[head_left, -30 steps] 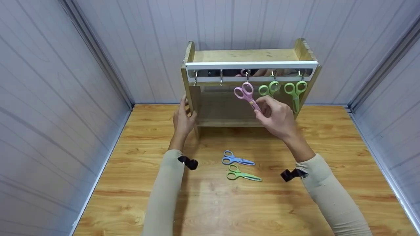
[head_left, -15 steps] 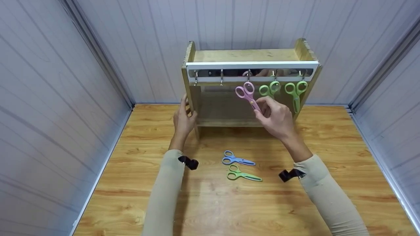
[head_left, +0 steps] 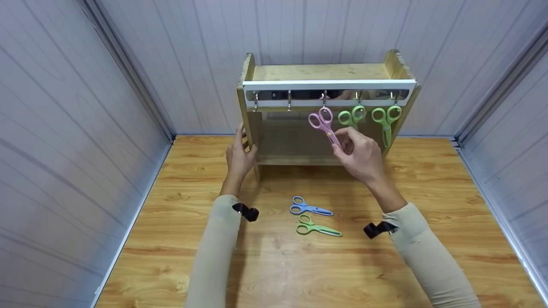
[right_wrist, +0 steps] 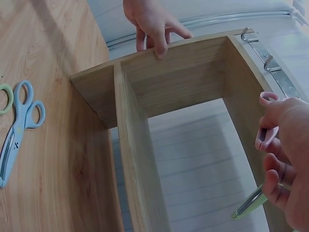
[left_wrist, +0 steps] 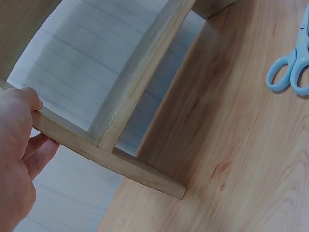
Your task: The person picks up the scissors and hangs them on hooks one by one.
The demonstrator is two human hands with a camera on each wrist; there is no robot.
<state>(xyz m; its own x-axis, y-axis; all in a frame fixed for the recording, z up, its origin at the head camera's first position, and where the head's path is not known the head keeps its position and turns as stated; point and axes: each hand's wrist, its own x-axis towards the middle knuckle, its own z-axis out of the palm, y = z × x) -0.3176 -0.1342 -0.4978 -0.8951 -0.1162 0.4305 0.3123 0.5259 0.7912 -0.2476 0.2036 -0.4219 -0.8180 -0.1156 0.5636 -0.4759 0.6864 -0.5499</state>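
My right hand [head_left: 364,155] pinches pink scissors [head_left: 327,128] by the blade end, handles upward. One pink finger loop overlaps the tip of the middle hook [head_left: 324,99] in the head view. My left hand [head_left: 240,157] grips the left side panel [left_wrist: 140,169] of a small wooden shelf [head_left: 319,72], with thumb and fingers on opposite sides of the wood. Two green scissors hang from hooks at the right: one pair [head_left: 386,128] on the outermost hook, the other [head_left: 351,121] beside it, its lower part hidden behind my right hand.
Blue scissors [head_left: 314,210] and another green pair [head_left: 323,230] lie on the wood-grain tabletop [head_left: 274,269] before the shelf. A white rail [head_left: 325,84] with a metal strip carries the hooks. The two left hooks [head_left: 289,102] hold nothing. Pale panel walls [head_left: 205,51] enclose the table.
The pink scissors and my right hand have shifted very slightly right, the loop staying by the middle hook. My left hand keeps its hold on the shelf panel.
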